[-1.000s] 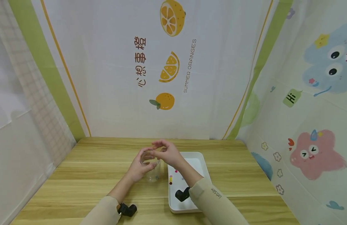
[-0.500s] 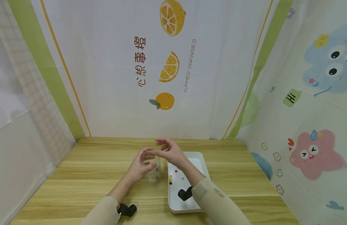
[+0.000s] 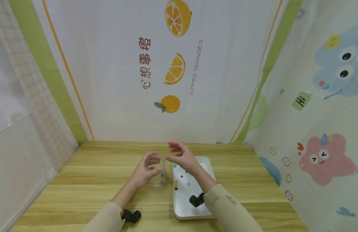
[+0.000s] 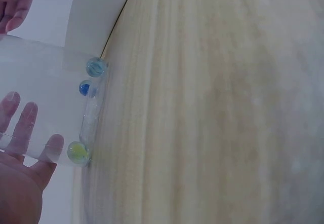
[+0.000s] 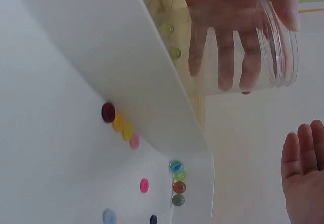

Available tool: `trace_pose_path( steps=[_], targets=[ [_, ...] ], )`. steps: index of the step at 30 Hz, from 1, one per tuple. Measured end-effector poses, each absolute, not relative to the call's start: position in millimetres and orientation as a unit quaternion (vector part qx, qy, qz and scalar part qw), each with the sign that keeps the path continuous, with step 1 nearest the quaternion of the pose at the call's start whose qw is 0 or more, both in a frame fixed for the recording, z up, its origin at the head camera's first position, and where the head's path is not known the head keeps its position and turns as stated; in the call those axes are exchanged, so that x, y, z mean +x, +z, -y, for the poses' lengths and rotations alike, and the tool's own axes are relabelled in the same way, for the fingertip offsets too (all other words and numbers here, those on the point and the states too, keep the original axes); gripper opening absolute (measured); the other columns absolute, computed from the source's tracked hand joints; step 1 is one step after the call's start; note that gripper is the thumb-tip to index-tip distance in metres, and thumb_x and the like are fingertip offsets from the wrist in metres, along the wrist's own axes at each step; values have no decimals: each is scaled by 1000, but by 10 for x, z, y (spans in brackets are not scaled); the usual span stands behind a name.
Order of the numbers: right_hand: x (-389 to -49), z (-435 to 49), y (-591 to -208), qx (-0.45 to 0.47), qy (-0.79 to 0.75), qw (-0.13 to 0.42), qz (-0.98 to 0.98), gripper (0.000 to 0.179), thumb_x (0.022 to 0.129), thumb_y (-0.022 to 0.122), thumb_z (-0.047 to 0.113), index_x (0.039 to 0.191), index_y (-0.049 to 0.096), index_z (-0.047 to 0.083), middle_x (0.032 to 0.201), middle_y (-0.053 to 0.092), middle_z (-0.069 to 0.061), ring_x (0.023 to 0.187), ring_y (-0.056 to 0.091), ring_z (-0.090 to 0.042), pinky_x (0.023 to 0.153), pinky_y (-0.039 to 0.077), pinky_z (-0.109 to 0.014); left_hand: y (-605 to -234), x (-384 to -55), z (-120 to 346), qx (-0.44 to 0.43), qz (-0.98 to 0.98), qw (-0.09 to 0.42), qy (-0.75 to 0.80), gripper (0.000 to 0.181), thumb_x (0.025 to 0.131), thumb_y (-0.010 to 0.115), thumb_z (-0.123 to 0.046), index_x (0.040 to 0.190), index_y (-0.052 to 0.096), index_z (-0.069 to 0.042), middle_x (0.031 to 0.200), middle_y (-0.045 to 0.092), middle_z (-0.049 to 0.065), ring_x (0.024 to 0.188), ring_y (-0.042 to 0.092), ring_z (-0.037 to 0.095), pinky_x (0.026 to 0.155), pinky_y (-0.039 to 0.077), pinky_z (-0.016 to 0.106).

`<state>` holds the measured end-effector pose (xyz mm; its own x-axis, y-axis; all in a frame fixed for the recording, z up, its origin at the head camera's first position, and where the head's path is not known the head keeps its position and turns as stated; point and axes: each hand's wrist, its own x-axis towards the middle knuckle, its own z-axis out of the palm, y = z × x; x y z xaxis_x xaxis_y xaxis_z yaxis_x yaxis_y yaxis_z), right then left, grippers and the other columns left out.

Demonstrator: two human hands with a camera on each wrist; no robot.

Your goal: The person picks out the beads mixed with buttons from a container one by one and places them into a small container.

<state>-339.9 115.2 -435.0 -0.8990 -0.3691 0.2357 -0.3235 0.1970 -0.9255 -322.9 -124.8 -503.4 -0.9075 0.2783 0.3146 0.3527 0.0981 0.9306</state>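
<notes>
My left hand [image 3: 142,174] grips a clear plastic jar [image 3: 157,183] round its upper part, fingers and thumb on either side. The jar stands upright on the table, its lidless mouth facing up. At its bottom, the left wrist view shows a teal marble [image 4: 96,67], a blue marble [image 4: 86,88] and a yellow-green marble [image 4: 78,153]. My right hand [image 3: 183,158] hovers right of the jar's mouth, over the tray, fingers loosely bent and apart from the jar. Nothing shows between its fingers.
A white rectangular tray [image 3: 193,212] lies right of the jar. It holds several marbles [image 5: 178,187] grouped in one corner and scattered buttons, among them a dark red button [image 5: 108,112] and a pink button [image 5: 144,185]. A patterned curtain [image 3: 109,96] hangs behind the wooden table [image 3: 89,180].
My right hand has moved from the jar's mouth to the right, its fingers parting. Another marble now shows inside the jar. My left hand and the jar have stayed put.
</notes>
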Motion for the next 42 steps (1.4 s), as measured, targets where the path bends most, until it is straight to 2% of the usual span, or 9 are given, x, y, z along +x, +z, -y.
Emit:
trace_pose_path(
  steps=[11,14,19,26,29,33,39,42],
  targets=[
    [-3463,-1435,-4472,-201,-582,18,-788,67,95,85,28,156,57,22,152,60,-7,136,59,-25,112,52,-40,-5027,-3227,1241,-201,747,26,-634,69,95,77,-11,156,44,-10,145,62,26,136,60,41,116,47,61],
    [-3477,-1507,-4500,-191,-584,16,-788,68,94,86,25,156,57,22,152,60,-7,135,59,-25,112,50,-39,-5027,-3228,1240,-201,746,26,-635,70,95,77,-11,156,44,-8,145,62,26,136,60,42,115,47,61],
    [-3488,-1615,-4539,-178,-593,16,-785,69,93,86,21,156,57,20,153,60,-9,133,60,-26,111,50,-39,-5028,-3228,1241,-203,747,28,-632,69,94,78,-10,155,45,-8,145,62,25,136,60,41,113,48,55],
    [-3491,-1748,-4605,-153,-604,28,-781,69,96,84,20,158,55,21,156,58,-12,137,59,-38,105,59,-43,-5032,-3230,1244,-208,749,29,-628,71,94,78,-12,156,44,-8,146,61,27,137,59,46,114,48,59],
    [-3484,-1791,-4602,-149,-606,29,-781,66,97,83,18,157,56,20,155,59,-12,135,61,-36,107,58,-43,-5028,-3227,1243,-207,749,29,-628,71,94,78,-12,156,44,-8,146,61,27,138,59,46,115,48,62],
    [-3501,-1836,-4616,-145,-603,26,-784,61,98,81,16,155,58,17,152,61,-14,127,64,-27,106,58,-40,-5021,-3222,1241,-205,751,30,-627,71,94,78,-12,156,44,-8,145,62,26,137,59,45,115,48,63],
    [-3523,-1887,-4641,-142,-594,20,-792,54,100,79,15,151,61,13,150,61,-23,121,65,-25,99,58,-33,-5025,-3223,1238,-204,753,31,-625,71,95,78,-11,157,43,-5,145,63,26,136,60,43,114,48,59],
    [-3530,-1896,-4655,-137,-593,18,-793,50,100,79,16,148,64,12,144,64,-23,117,66,-23,95,58,-30,-5024,-3222,1242,-202,753,28,-625,73,95,78,-11,158,41,-4,145,63,25,137,60,42,114,48,56]
  ],
)
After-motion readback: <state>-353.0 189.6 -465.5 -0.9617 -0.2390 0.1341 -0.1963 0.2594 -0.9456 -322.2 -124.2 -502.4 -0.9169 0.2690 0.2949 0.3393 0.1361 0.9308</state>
